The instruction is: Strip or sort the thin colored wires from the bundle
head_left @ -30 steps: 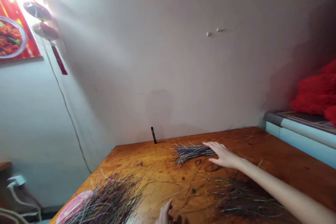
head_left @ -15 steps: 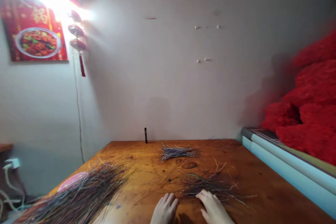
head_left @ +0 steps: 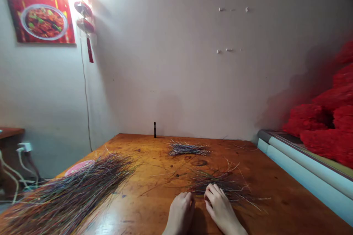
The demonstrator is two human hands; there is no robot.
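My right hand [head_left: 220, 205] rests its curled fingers on the near edge of a loose pile of thin coloured wires [head_left: 217, 185]. My left hand [head_left: 180, 213] lies just beside it on the orange wooden table [head_left: 158, 194], touching the pile's near-left edge at most. Neither hand visibly grips anything. Farther back lies a tidy bundle of thin wires [head_left: 188, 149], out of reach of both fingertips. To the left spreads a large heap of long multicoloured wires [head_left: 74, 191], covering a round pink object [head_left: 78, 167].
A thin black stick [head_left: 154, 129] stands upright at the table's back edge against the wall. On the right, a pale blue chest freezer [head_left: 303, 161] carries a red fluffy mass [head_left: 322, 125]. Wall sockets with white cables [head_left: 24, 147] sit at lower left, below a food poster [head_left: 41, 7].
My right hand has left the tidy bundle and come back to the loose pile, now next to my left hand. The view has levelled out, and the bundle stays in place.
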